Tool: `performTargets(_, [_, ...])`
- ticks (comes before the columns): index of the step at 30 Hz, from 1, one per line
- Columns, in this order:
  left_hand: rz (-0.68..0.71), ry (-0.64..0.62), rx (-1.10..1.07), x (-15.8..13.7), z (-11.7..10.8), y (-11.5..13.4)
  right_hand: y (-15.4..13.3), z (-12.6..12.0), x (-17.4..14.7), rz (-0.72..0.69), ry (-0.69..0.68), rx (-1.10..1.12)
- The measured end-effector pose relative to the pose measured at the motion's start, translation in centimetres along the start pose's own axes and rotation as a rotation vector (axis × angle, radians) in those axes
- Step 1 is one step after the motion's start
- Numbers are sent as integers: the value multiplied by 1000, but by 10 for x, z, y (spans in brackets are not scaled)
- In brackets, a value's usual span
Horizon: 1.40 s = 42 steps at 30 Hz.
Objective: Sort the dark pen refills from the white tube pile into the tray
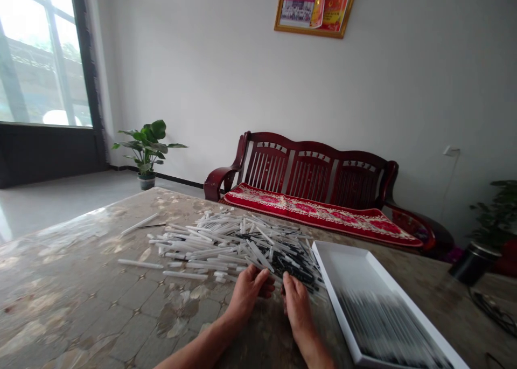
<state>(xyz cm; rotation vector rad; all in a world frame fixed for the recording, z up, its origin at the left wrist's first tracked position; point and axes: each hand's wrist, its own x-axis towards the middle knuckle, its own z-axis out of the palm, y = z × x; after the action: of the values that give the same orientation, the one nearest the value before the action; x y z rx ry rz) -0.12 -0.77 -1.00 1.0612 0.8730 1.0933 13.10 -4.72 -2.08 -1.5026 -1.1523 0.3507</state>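
My left hand (251, 287) is closed at the near edge of a loose pile of pen parts, thumb pressed toward the curled fingers. Just to its right, my right hand (298, 299) is also closed, thumb uppermost. The two hands face each other with a small gap, and what they hold is too small and blurred to make out. White pen barrels (202, 245) and dark, slim pen pieces (293, 266) lie mixed in the pile beyond them. A white shallow box (329, 293) stands right of my right hand, its near part filled with a row of slender pens (388, 326), blurred.
The pile and box rest on a patterned stone-like table (133, 315). A few barrels (140, 264) lie apart on the left. Behind the table stands a dark red wooden bench (315, 169) with a red runner. A black canister (474, 262) and dark cable (493, 312) are at right.
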Motion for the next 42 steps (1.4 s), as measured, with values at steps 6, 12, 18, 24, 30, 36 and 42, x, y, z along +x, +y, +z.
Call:
performTargets(6, [437,179,569,-3,-12,10,-9,-4,-3,210,-109,195])
performTargets(12, [615,253,845,-4,-17,9,-9,5,-7,36,-40,103])
performTargets(18, [748,236,958,-4,-19,9,-13,7,-13,75,-144,197])
performTargets(24, [773,206,926,-4,-21,12,-23,-2,-12,208,-230,296])
performTargets(30, [646,290,588,-1,-19,17,9,-31,18,25,70,-68])
performTargets(36, [325,347,154,4,-16,21,28,-41,25,-193,52,-507])
performTargets(42, [151,295,-122,7,-14,11,22,-36,29,-296,36,-815])
